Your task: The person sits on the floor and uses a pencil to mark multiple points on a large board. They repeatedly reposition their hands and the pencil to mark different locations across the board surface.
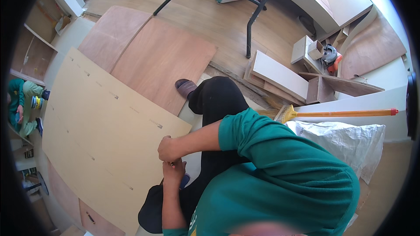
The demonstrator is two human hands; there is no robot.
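Observation:
A large tan sheet board [101, 137] with small printed marks lies before me, one edge by my knees. My right hand [169, 148] is curled at that edge, its fingertips hidden under it. Directly beside it is my left hand [174, 171], thumb raised, its fingers partly covered by the right hand. A thin pencil-like stick [173, 165] with a reddish end pokes out at the web of my left hand. Whether my right hand also holds something cannot be seen.
Pinkish plywood sheets [164, 59] lie beyond the board. A straw broom [288, 114], a white woven sack [338, 144], cut panels [279, 75] and an orange-handled circular saw [331, 59] are at my right. Another person [20, 108] sits at far left. A dark metal stand [251, 26] stands beyond.

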